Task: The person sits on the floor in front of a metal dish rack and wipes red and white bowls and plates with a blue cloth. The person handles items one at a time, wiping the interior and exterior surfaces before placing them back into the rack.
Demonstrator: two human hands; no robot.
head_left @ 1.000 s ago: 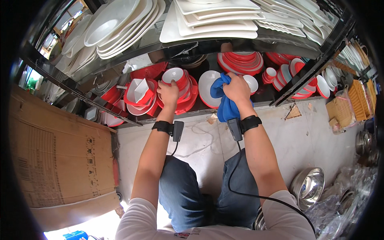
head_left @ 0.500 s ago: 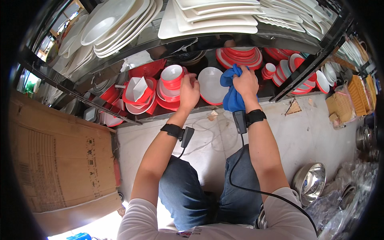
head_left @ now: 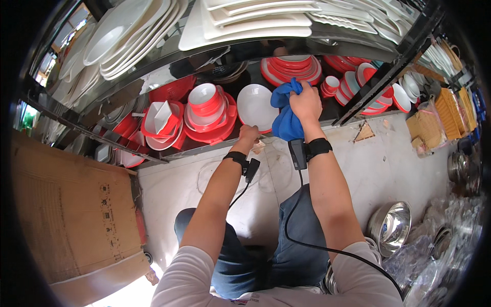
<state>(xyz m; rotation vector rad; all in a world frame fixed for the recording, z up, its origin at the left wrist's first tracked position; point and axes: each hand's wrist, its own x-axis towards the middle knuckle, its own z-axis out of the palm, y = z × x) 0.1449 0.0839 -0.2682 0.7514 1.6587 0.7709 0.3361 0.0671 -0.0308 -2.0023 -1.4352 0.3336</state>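
Observation:
A white oval plate [head_left: 257, 105] with a red rim lies on the lower shelf, in front of me. At its near-left rim is my left hand [head_left: 249, 134], with the fingers curled closed on the edge; the fingertips are partly hidden. My right hand [head_left: 307, 102] grips a bunched blue cloth [head_left: 287, 115] just right of the plate, and the cloth covers part of the plate's right side. Left of the plate stands a stack of red-and-white bowls [head_left: 203, 100] on larger red dishes [head_left: 217, 134].
Red plates [head_left: 289, 71] are piled behind the cloth. A black shelf post [head_left: 360, 92] rises on the right. White rectangular plates [head_left: 245, 30] fill the upper shelf. A cardboard box [head_left: 71, 204] stands at left, steel bowls [head_left: 391, 227] at lower right.
My left hand has left the bowl stack and come down and right to the plate's near rim. The right hand still holds the cloth. The whole view has shifted slightly.

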